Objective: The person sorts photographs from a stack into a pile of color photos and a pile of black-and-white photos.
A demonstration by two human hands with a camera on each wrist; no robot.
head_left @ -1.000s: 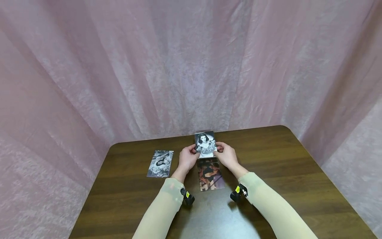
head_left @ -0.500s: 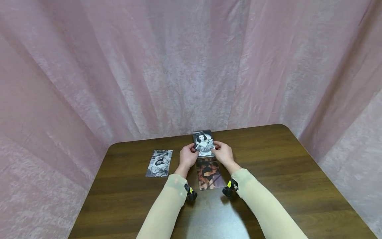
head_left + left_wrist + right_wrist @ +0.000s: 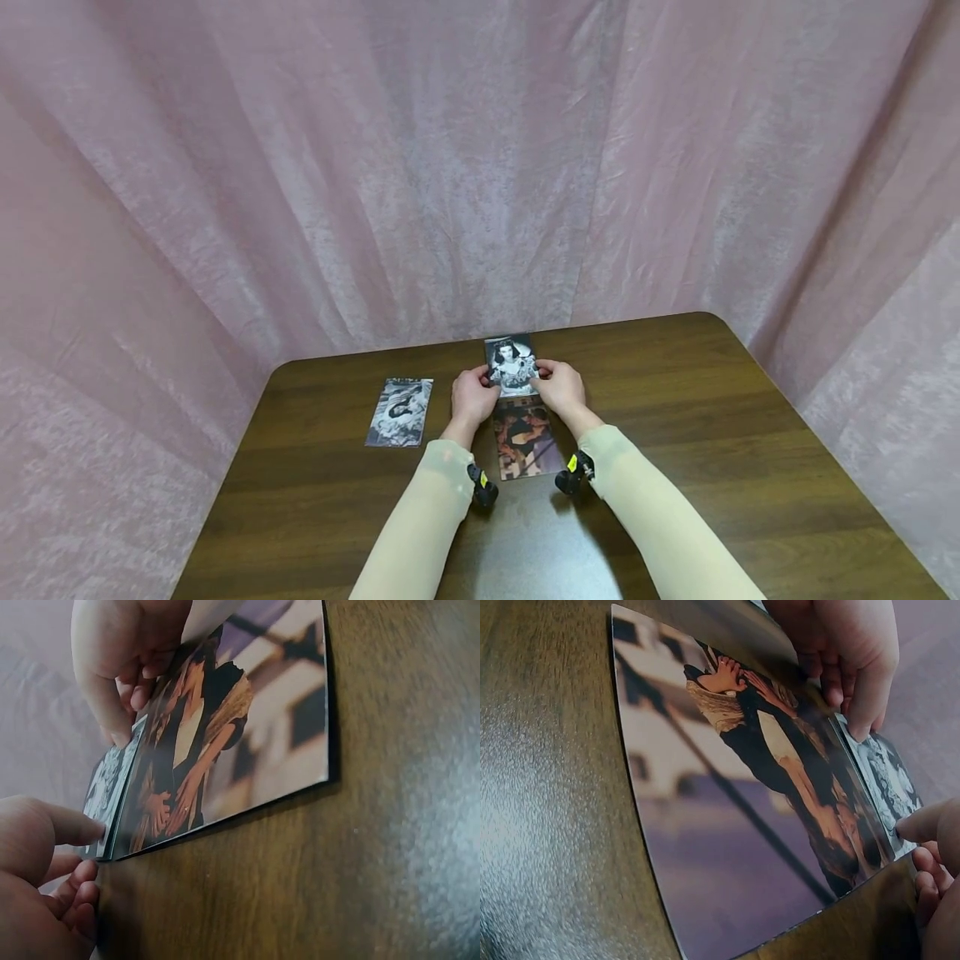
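Note:
A black-and-white photo [image 3: 512,367] of a person in a ruffled dress lies near the table's back edge. My left hand [image 3: 474,397] pinches its lower left side, thumb on the face and the other fingers along the edge. At the lower right side, my right hand [image 3: 562,388] pinches it the same way. Directly below, on the near side, a colour photo [image 3: 527,446] lies flat, its far edge right at the black-and-white one. Both wrist views show the thumbs pressing the black-and-white photo [image 3: 112,784] just beyond the colour photo [image 3: 727,772].
Another black-and-white photo [image 3: 401,413] lies left of my left hand. The brown wooden table [image 3: 712,433] extends to both sides and toward me. A pink curtain [image 3: 480,167] hangs right behind the table's back edge.
The held photo has come down slightly and toward the colour photo, both hands keeping their pinch. My right forearm has shifted a little to the left.

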